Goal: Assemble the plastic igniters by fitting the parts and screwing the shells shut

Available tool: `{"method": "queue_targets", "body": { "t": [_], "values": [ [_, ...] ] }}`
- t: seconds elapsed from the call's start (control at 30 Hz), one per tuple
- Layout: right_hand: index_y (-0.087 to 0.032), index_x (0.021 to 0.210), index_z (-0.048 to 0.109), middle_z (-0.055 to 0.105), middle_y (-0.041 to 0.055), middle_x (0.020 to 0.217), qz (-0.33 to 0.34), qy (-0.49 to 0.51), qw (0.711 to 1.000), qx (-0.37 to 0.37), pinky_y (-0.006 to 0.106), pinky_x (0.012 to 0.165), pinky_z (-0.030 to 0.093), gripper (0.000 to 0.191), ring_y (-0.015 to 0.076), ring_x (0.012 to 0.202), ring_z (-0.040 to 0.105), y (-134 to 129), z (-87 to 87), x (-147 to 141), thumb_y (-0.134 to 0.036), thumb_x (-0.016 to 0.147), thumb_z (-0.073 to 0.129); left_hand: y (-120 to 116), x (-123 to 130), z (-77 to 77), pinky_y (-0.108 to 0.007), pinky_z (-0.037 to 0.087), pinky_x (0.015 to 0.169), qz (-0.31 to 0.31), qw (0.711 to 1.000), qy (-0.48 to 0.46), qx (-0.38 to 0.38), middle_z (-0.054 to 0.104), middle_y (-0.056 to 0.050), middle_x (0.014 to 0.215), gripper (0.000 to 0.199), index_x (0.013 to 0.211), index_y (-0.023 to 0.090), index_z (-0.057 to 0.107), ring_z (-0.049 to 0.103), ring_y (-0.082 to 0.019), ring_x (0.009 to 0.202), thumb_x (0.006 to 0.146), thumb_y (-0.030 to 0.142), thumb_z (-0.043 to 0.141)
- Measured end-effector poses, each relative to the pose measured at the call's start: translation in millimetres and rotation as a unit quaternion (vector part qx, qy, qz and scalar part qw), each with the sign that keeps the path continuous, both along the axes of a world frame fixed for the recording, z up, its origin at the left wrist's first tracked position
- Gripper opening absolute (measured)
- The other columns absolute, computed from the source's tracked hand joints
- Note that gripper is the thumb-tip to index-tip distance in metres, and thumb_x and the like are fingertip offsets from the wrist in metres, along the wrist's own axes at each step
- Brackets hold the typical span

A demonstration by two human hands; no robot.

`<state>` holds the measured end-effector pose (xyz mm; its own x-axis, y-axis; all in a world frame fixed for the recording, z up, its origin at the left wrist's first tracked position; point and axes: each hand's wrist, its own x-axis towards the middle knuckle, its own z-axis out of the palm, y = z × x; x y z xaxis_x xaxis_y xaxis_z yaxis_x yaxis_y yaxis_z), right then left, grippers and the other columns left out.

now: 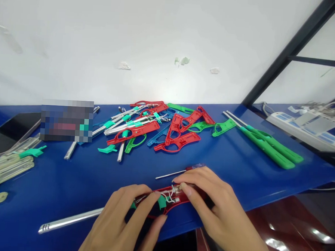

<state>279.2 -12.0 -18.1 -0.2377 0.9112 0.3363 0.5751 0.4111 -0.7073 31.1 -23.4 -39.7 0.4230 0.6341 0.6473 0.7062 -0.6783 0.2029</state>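
A red lighter half-shell (pixel 182 196) lies near the table's front edge, with white wires, a green trigger piece (pixel 161 202) and a clear part (pixel 177 189) inside it. My left hand (pixel 126 217) grips the shell around the trigger, and a silver metal tube (pixel 69 220) sticks out to its left. At the shell's right end, my right hand (pixel 213 206) has thumb and fingertips closed around the clear part. Just behind my right hand rests a screwdriver (pixel 170 174), its dark handle partly behind the fingers.
Red, green and blue half-shells (pixel 183 141) and metal tubes with wires (pixel 122 125) lie piled toward the wall. Two green lighters (pixel 270 146) and a power strip (pixel 304 131) are at the right. Clear parts (pixel 10 171) and a phone (pixel 12 130) lie left.
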Motion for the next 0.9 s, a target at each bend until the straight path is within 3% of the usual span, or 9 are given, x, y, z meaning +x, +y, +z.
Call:
{"method": "queue_targets", "body": {
  "t": [0.17,0.5,0.73,0.9],
  "values": [
    [-0.038,0.123,0.075,0.081,-0.0045,0.116,-0.01,0.001,1.0,-0.002,0.034,0.102,0.055,0.022,0.0173,0.108,0.074,-1.0,0.3,-0.5,-0.025,0.118,0.057,0.4,2.9,1.0,-0.03,0.07,0.092,0.02,0.999,0.0,0.036,0.078,-0.008,0.116,0.025,0.133,0.018,0.073,0.079,-0.02,0.107,0.119,0.027,0.054],
    [-0.038,0.116,0.076,0.081,-0.0053,0.115,-0.007,0.004,1.0,-0.014,0.034,0.102,0.054,0.016,0.02,0.113,0.072,0.8,-1.6,1.2,-0.025,0.114,0.066,2.7,0.5,3.4,-0.024,0.068,0.093,-0.024,1.0,-0.004,-0.009,0.073,-0.007,0.119,0.023,0.13,0.021,0.073,0.076,-0.016,0.108,0.116,0.02,0.055],
    [-0.036,0.113,0.073,0.081,-0.0082,0.114,0.01,0.006,1.0,-0.022,0.037,0.113,0.048,0.016,0.0169,0.11,0.072,2.2,0.5,1.5,-0.022,0.115,0.063,3.6,5.5,5.6,-0.043,0.071,0.081,-0.007,0.999,0.051,0.004,0.069,-0.013,0.132,0.036,0.142,0.027,0.07,0.076,-0.028,0.108,0.112,0.017,0.053],
    [-0.035,0.112,0.074,0.08,-0.0069,0.113,0.008,0.01,1.0,-0.025,0.034,0.104,0.051,0.016,0.0173,0.111,0.071,1.7,1.2,0.5,-0.023,0.115,0.063,6.3,6.1,8.8,-0.045,0.07,0.08,-0.014,0.996,0.082,0.015,0.068,-0.016,0.132,0.04,0.138,0.025,0.07,0.075,-0.031,0.111,0.106,0.009,0.051]
  ]
}}
